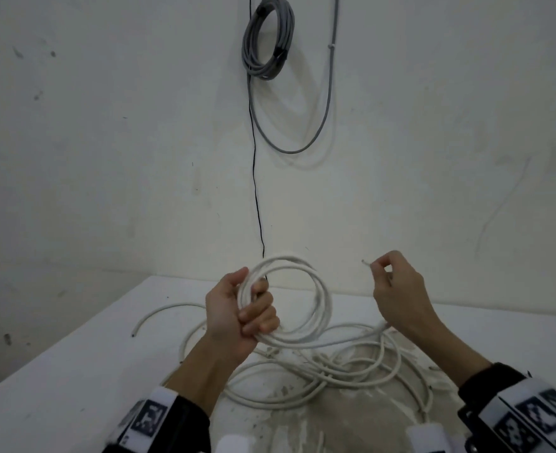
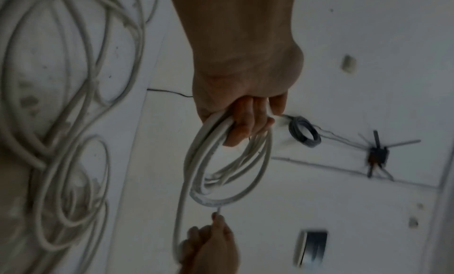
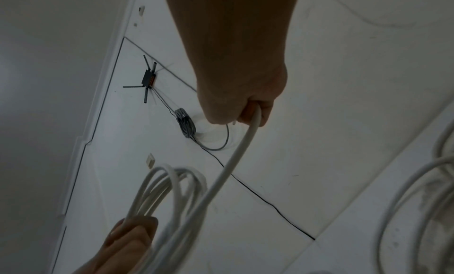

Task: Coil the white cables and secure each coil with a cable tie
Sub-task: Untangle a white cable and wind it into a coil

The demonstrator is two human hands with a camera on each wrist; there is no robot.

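Grey cable coil (image 1: 267, 37) on white wall (image 1: 106, 125); thin black wire (image 1: 256, 178); router (image 3: 148, 78)

White coil of cable (image 1: 289, 299) in front of you, white loose cables (image 1: 351, 371) on your white tabletop (image 1: 74, 371) with its grey-brown smudges, grey cable bundle (image 1: 268, 37) and thin black wire (image 1: 256, 178) on the off-white wall (image 1: 106, 125), black-and-white patterned bands (image 1: 149, 416) on your black sleeves (image 1: 185, 423).

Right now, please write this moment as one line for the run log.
step: coiling | left hand: grips white coil | right hand: pinches the cable's free end | tie: none visible | loose cables: on table
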